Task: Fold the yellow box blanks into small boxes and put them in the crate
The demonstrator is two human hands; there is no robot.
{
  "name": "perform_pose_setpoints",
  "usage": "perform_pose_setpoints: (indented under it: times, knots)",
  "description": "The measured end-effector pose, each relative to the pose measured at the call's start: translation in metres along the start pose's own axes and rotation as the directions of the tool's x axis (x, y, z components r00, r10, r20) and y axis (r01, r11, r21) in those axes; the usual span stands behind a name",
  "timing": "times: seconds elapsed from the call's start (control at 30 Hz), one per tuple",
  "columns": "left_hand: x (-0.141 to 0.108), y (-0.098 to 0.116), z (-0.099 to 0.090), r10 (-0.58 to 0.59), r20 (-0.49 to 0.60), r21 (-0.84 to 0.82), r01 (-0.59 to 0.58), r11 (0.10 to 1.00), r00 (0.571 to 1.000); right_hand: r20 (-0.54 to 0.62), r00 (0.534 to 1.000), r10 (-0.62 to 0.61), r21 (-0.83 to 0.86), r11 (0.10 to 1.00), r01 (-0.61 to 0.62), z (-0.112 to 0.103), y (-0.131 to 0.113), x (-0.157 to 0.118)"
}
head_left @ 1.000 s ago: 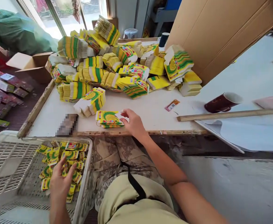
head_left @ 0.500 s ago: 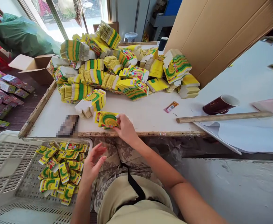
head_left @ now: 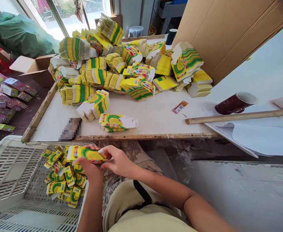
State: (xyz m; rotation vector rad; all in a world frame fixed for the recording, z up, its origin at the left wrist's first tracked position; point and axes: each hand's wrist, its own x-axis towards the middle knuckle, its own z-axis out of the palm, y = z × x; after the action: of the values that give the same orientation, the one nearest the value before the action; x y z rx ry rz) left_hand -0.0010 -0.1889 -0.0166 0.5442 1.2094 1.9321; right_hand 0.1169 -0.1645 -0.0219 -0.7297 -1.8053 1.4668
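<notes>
Got a yellow carton (head_left: pixel 87 154) up in both hands, just off the worktop's (head_left: pixel 153 122) front edge, nearer its left corner. My left hand (head_left: pixel 90 167) wraps it, thumb near side, fingertips peeking over the far side, rest hidden. My right hand (head_left: pixel 118 161) has its right end between slightly parted fingers, tips partly hidden. Basket's (head_left: pixel 12 174) cut off at left.

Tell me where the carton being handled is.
In the head view, the carton is left of centre, held between the left hand and right hand, near the crate.
</notes>
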Motion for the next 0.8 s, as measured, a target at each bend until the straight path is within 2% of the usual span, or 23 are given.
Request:
perform_pose_setpoints:
  times: [0.1, 0.2, 0.27, 0.3, 0.37, 0.4, 0.47, 0.5, 0.57, 0.63, 0.67, 0.7, 0.73, 0.8]
  knots:
    - [-0.009, -0.008, -0.011, 0.0, 0.006, 0.11, -0.001, 0.994, 1.0, -0.054, 0.998, 0.019, -0.026, 0.999, -0.021, -0.013, -0.002, 0.004]
    - [-0.016, -0.014, -0.025, 0.077, -0.104, 0.172, -0.059, 0.983, 0.992, -0.081, 0.993, -0.083, -0.074, 0.994, 0.077, -0.026, -0.004, 0.004]
    - [-0.015, -0.011, -0.036, 0.082, -0.133, 0.23, -0.049, 0.972, 0.988, -0.087, 0.986, -0.145, -0.128, 0.983, 0.133, -0.035, -0.005, 0.003]
    - [-0.014, -0.006, -0.042, 0.058, -0.108, 0.269, -0.027, 0.963, 0.992, -0.089, 0.981, -0.174, -0.168, 0.973, 0.157, -0.039, -0.004, 0.002]
    - [-0.009, 0.01, -0.054, -0.012, 0.011, 0.321, 0.008, 0.947, 1.0, -0.08, 0.965, -0.25, -0.305, 0.928, 0.215, -0.049, -0.003, 0.001]
    - [-0.007, 0.021, -0.058, -0.034, 0.089, 0.341, 0.002, 0.94, 0.995, -0.062, 0.952, -0.299, -0.405, 0.88, 0.25, -0.054, -0.003, 0.0]
    - [-0.003, 0.041, -0.065, -0.041, 0.244, 0.406, -0.063, 0.912, 0.969, 0.018, 0.917, -0.4, -0.602, 0.728, 0.329, -0.061, -0.004, -0.001]
    - [-0.003, 0.047, -0.066, -0.062, 0.321, 0.487, -0.108, 0.867, 0.945, 0.076, 0.897, -0.436, -0.671, 0.643, 0.37, -0.062, -0.006, -0.002]
    - [-0.003, 0.05, -0.065, -0.154, 0.429, 0.675, -0.203, 0.709, 0.89, 0.206, 0.855, -0.476, -0.73, 0.506, 0.458, -0.059, -0.01, -0.004]
    - [-0.007, 0.039, -0.062, -0.244, 0.465, 0.794, -0.28, 0.539, 0.851, 0.324, 0.813, -0.483, -0.717, 0.435, 0.544, -0.053, -0.015, -0.006]
    - [-0.009, 0.03, -0.061, -0.254, 0.466, 0.82, -0.306, 0.483, 0.848, 0.366, 0.792, -0.489, -0.694, 0.424, 0.582, -0.05, -0.017, -0.008]
    - [-0.011, 0.02, -0.06, -0.243, 0.458, 0.837, -0.324, 0.441, 0.855, 0.362, 0.798, -0.483, -0.681, 0.448, 0.58, -0.047, -0.018, -0.009]
    - [-0.013, 0.011, -0.059, -0.216, 0.443, 0.85, -0.332, 0.409, 0.87, 0.293, 0.829, -0.477, -0.683, 0.503, 0.53, -0.045, -0.019, -0.009]
    - [-0.016, -0.004, -0.06, -0.145, 0.387, 0.888, -0.326, 0.325, 0.911, 0.064, 0.902, -0.426, -0.658, 0.662, 0.359, -0.043, -0.019, -0.009]
